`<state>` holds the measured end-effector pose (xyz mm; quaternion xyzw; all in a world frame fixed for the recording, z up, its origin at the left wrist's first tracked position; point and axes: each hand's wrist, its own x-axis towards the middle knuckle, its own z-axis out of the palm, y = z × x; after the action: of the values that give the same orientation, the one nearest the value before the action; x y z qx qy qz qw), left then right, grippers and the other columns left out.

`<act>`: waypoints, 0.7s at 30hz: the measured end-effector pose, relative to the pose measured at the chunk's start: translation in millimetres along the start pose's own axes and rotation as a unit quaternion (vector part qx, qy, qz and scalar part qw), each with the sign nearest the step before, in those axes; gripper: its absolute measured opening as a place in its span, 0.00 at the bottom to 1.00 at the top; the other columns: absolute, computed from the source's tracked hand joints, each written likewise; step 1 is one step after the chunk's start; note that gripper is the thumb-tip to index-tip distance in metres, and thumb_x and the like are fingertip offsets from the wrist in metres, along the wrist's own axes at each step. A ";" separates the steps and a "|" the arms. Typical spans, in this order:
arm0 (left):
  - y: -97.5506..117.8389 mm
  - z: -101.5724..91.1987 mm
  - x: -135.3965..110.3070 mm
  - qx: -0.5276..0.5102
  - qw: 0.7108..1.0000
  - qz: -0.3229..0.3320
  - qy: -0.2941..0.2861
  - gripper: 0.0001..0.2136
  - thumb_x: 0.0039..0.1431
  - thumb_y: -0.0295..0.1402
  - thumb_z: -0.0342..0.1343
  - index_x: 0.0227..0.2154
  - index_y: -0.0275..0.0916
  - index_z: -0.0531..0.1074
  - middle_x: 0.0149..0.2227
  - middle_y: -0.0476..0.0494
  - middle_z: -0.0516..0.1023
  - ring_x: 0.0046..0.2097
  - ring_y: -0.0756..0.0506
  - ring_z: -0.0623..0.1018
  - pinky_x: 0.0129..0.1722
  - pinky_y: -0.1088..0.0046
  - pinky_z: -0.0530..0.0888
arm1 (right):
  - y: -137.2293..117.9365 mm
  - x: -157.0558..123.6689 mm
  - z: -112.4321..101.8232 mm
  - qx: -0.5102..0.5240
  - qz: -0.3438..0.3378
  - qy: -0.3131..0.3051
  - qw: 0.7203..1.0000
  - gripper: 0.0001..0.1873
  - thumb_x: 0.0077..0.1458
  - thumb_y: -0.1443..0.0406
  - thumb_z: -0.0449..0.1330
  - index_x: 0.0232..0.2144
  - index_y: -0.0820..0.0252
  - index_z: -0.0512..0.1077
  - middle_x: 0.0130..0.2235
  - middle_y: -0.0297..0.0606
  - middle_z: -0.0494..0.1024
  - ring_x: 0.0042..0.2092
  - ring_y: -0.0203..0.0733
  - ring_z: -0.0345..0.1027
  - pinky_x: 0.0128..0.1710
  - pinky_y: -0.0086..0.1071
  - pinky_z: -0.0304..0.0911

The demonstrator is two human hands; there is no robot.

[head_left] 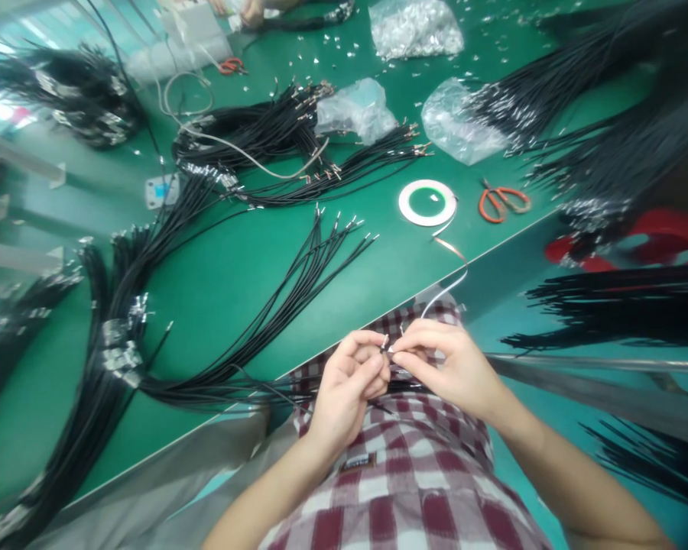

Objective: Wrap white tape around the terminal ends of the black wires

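Above my lap, my left hand point(347, 389) and my right hand point(447, 363) meet at their fingertips. Both pinch a small metal terminal point(385, 345) on the end of a thin black wire. The rest of that wire is hard to follow between my fingers. A white lead point(442, 294) runs from just past my right hand up to the edge of the green workbench point(218, 298). Near that edge lie a fan of black wires with metal ends point(315, 286) and a thick black cable bundle point(115, 359), left of my hands.
On the bench are a white tape roll point(427, 202), orange-handled scissors point(504, 202), red-handled snips point(232, 66), plastic bags of metal terminals point(416, 27) and scattered terminals. Black wire bundles point(665, 305) hang right of the bench. Another person's hand point(252, 11) shows at the far edge.
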<state>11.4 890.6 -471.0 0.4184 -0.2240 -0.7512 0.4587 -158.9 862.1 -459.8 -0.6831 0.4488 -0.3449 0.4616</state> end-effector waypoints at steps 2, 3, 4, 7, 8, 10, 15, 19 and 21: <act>-0.7 0.3 0.0 0.001 1.000 0.011 0.009 0.13 0.56 0.35 0.65 0.40 0.35 0.71 0.25 0.51 0.71 0.20 0.59 0.57 0.22 0.79 0.53 | 0.1 0.8 1.6 0.004 0.001 -0.001 1.000 0.06 0.60 0.68 0.62 0.31 0.60 0.79 0.29 0.35 0.74 0.30 0.35 0.66 0.29 0.30 0.61; -1.0 0.4 0.1 0.003 1.000 0.015 0.015 0.13 0.56 0.35 0.65 0.39 0.34 0.71 0.25 0.50 0.72 0.20 0.59 0.58 0.22 0.79 0.54 | 0.5 1.0 2.6 0.005 0.002 0.000 1.000 0.06 0.60 0.68 0.61 0.31 0.60 0.78 0.29 0.35 0.74 0.30 0.35 0.66 0.29 0.30 0.60; -1.3 0.5 0.1 0.007 1.000 0.018 0.021 0.12 0.56 0.35 0.65 0.39 0.34 0.71 0.25 0.50 0.73 0.20 0.59 0.59 0.22 0.79 0.55 | 1.0 1.2 3.6 0.007 0.004 0.001 1.000 0.07 0.60 0.67 0.61 0.31 0.60 0.78 0.29 0.35 0.74 0.30 0.35 0.66 0.29 0.31 0.61; -3.4 -0.3 0.3 0.028 0.998 0.031 0.036 0.12 0.55 0.35 0.66 0.38 0.34 0.72 0.25 0.48 0.74 0.21 0.57 0.63 0.22 0.80 0.58 | 1.7 1.7 6.0 0.015 0.013 0.007 1.000 0.07 0.61 0.67 0.61 0.31 0.60 0.78 0.30 0.36 0.75 0.30 0.36 0.67 0.29 0.31 0.62; -4.6 -1.1 0.3 0.038 0.998 0.038 0.039 0.12 0.55 0.35 0.66 0.38 0.34 0.72 0.25 0.48 0.74 0.22 0.57 0.65 0.22 0.80 0.59 | 1.6 2.0 6.6 0.018 0.015 0.009 1.000 0.08 0.61 0.67 0.61 0.31 0.60 0.78 0.30 0.36 0.76 0.30 0.36 0.67 0.30 0.31 0.62; -7.5 -3.2 0.3 0.055 0.996 0.053 0.040 0.11 0.57 0.35 0.65 0.39 0.35 0.73 0.27 0.47 0.75 0.25 0.55 0.68 0.23 0.80 0.62 | 1.0 2.7 7.6 0.024 0.016 0.015 0.999 0.08 0.61 0.67 0.60 0.30 0.60 0.77 0.30 0.35 0.76 0.30 0.35 0.67 0.30 0.30 0.62; -12.7 -6.6 -0.3 0.078 0.993 0.080 0.047 0.09 0.59 0.34 0.63 0.40 0.36 0.74 0.29 0.46 0.76 0.29 0.53 0.73 0.25 0.81 0.66 | 0.2 4.5 11.1 0.039 0.031 0.026 0.998 0.08 0.60 0.68 0.61 0.28 0.60 0.76 0.29 0.35 0.76 0.30 0.35 0.67 0.29 0.30 0.62; -12.0 -6.1 -0.3 0.079 0.992 0.087 0.044 0.08 0.59 0.33 0.63 0.40 0.36 0.75 0.32 0.45 0.77 0.32 0.52 0.76 0.29 0.80 0.70 | 0.4 4.7 14.1 0.054 0.042 0.040 0.997 0.08 0.59 0.68 0.61 0.27 0.60 0.76 0.28 0.34 0.75 0.29 0.34 0.66 0.28 0.29 0.61; -10.6 -5.9 0.2 0.076 0.992 0.087 0.045 0.08 0.59 0.33 0.63 0.40 0.36 0.74 0.31 0.45 0.77 0.31 0.52 0.75 0.29 0.80 0.70 | -0.1 4.5 13.8 0.054 0.046 0.044 0.997 0.08 0.59 0.68 0.61 0.27 0.60 0.76 0.28 0.34 0.75 0.28 0.34 0.65 0.27 0.29 0.60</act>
<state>11.0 895.8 -482.0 0.4641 -0.2950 -0.6697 0.4991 -145.1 862.4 -464.1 -0.6199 0.4803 -0.3769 0.4929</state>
